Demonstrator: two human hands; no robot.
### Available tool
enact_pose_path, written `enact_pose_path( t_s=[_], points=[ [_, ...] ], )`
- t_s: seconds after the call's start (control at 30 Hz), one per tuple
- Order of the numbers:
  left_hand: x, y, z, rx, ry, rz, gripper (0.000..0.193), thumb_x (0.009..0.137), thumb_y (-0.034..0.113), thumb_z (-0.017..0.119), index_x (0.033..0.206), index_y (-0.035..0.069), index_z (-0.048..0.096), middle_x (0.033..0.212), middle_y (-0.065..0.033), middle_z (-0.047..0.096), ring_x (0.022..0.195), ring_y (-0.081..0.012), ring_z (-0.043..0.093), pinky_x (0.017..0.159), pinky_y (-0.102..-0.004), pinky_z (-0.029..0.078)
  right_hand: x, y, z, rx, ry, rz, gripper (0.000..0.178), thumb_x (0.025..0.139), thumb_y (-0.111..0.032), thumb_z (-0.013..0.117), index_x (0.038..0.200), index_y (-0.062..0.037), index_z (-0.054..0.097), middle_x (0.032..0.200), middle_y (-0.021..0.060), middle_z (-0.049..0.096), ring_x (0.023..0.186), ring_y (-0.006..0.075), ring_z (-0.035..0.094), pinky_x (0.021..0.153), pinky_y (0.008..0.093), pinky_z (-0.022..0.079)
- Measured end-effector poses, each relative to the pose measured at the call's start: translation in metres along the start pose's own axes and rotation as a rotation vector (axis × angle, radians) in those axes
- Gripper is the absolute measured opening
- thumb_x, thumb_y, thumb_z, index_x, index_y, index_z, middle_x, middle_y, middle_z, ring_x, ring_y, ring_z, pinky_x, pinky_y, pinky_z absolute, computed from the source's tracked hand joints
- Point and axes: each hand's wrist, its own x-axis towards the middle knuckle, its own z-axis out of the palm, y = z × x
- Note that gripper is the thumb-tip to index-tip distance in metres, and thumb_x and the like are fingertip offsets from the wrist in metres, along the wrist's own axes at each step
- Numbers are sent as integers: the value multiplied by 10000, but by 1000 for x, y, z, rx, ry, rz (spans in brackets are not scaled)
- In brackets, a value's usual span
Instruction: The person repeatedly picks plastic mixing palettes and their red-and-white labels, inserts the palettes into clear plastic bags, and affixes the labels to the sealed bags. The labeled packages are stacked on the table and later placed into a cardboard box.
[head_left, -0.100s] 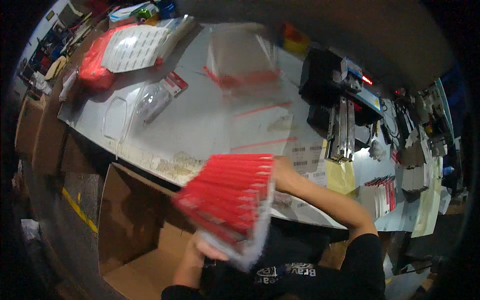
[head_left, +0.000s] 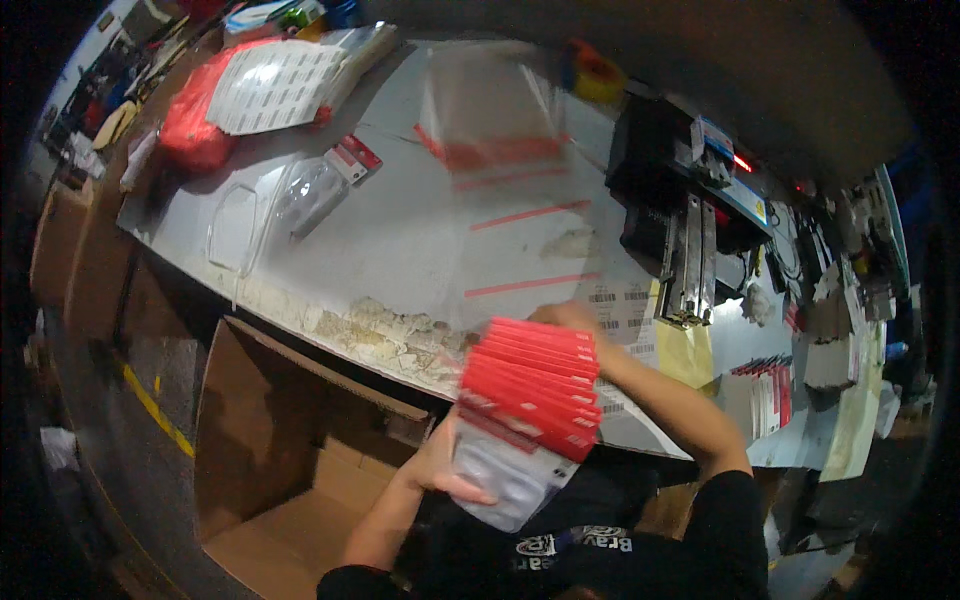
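Observation:
A fanned stack of clear blister packs with red header cards point(head_left: 530, 385) is in front of my body, above the near table edge. My left hand point(head_left: 450, 465) is closed around the clear plastic lower end of the stack, thumb across the front pack. Just behind the red upper end is my right hand point(head_left: 565, 318), its fingers blurred and partly hidden by the cards. Whether it grips the stack I cannot tell. Clear plastic bags with red strips point(head_left: 495, 110) lie on the table beyond.
An open cardboard box point(head_left: 265, 440) stands below the table edge at left. One blister pack point(head_left: 320, 185) lies on the grey table point(head_left: 390, 230). A red bag point(head_left: 195, 125) and label sheets point(head_left: 270, 85) are at far left. A black machine point(head_left: 650, 155) and stacked cards point(head_left: 760, 395) are at right.
The stack has swung to the right and turned, so the front pack's clear plastic now faces up. My left hand has moved up and right with it.

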Motion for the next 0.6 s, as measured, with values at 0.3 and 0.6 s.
enact_pose_path(
  t_s=[0.3,0.6],
  points=[
    [-9,25,50,80,42,-180,1306,478,306,892,1408,-33,40,1397,-212,254,1290,-290,297,1082,-364,221,-45,-7,-43,144,-199,-66,132,768,-136,672,851,-34,686,775,128,655,669,273,633,601,321,492],
    [-16,7,51,16,167,-32,1493,495,351,888,1338,16,-297,1438,-258,4,1252,-335,326,1056,-431,262,-48,-25,-35,340,-132,90,127,762,-142,703,825,-34,682,724,80,654,650,153,621,611,264,481]
  ],
)
